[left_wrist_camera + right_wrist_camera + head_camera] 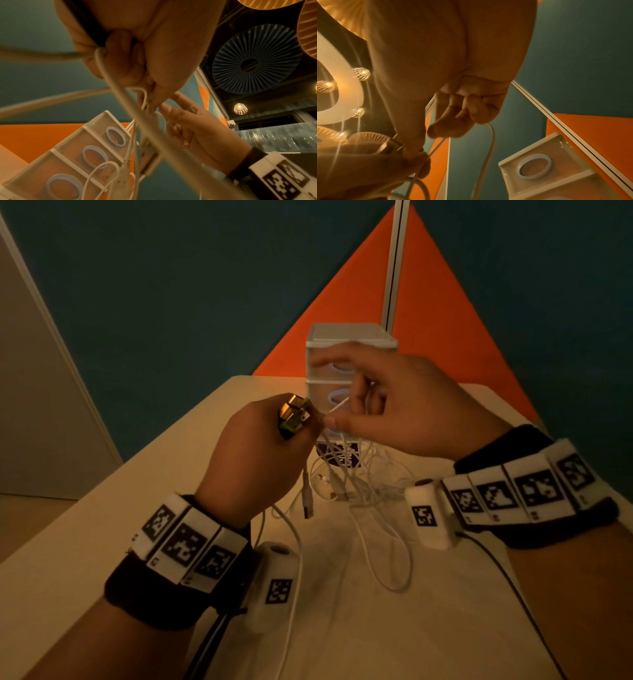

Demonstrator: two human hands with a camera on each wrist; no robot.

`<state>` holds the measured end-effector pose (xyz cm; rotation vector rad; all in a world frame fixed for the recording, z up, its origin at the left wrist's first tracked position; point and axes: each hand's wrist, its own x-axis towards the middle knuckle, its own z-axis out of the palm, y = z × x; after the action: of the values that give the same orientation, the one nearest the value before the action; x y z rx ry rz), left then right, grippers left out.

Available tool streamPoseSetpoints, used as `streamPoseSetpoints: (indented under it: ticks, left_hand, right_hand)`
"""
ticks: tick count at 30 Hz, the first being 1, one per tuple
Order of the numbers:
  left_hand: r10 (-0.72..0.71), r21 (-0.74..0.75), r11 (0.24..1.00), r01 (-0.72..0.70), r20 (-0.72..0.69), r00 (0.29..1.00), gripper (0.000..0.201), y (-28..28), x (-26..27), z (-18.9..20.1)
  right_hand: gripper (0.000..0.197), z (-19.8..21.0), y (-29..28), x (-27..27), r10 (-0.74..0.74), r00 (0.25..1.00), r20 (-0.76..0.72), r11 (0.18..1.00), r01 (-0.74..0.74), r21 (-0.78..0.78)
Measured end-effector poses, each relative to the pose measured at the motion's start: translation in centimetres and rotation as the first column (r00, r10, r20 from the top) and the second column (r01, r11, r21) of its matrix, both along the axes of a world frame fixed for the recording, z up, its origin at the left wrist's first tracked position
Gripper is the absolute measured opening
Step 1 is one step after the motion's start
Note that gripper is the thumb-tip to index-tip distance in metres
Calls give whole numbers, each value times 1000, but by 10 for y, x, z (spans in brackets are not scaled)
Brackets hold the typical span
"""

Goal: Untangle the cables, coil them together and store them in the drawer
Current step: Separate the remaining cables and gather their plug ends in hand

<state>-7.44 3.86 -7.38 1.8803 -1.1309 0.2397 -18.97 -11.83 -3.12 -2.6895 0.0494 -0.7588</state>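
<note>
A tangle of thin white cables (356,474) hangs from both hands down onto the table (85,542). My left hand (263,446) is curled round a bundle of plugs with gold metal ends (294,412) and the cables trailing below it (120,88). Close to its right, my right hand (383,405) pinches a thin white cable (337,409) between thumb and fingers (447,128). A USB plug (307,505) dangles under the left hand. Behind the hands stands a small white drawer unit (349,337) with blue ring handles (95,157), all its drawers closed.
A purple card (337,457) lies under the cables at the foot of the drawer unit. Black leads (496,570) run from the wrist cameras across the table. Teal and orange wall panels (428,302) rise behind the table's far edge.
</note>
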Motion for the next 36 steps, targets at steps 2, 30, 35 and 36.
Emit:
streamPoseSetpoints:
  ticks: [2,30,35,36]
  left_hand:
    - [-5,9,1000,4,5,1000,27,0,-1,0]
    - [142,172,977,-125,-87,986,15,1,7,1]
    - [74,231,971,-63,-41,996,29,4,3,2]
    - [48,239,970,-38,-38,998,30,4,1,4]
  right_hand:
    - [33,-3,1,3,-25,998,-63,997,20,-72]
    - [19,16,-27,-19,-77,992,-97,997,76,-15]
    - [16,16,-31,-15,-118,973,196,989,98,110]
    - [16,15,-31,-13,-127,963,238,987,98,130]
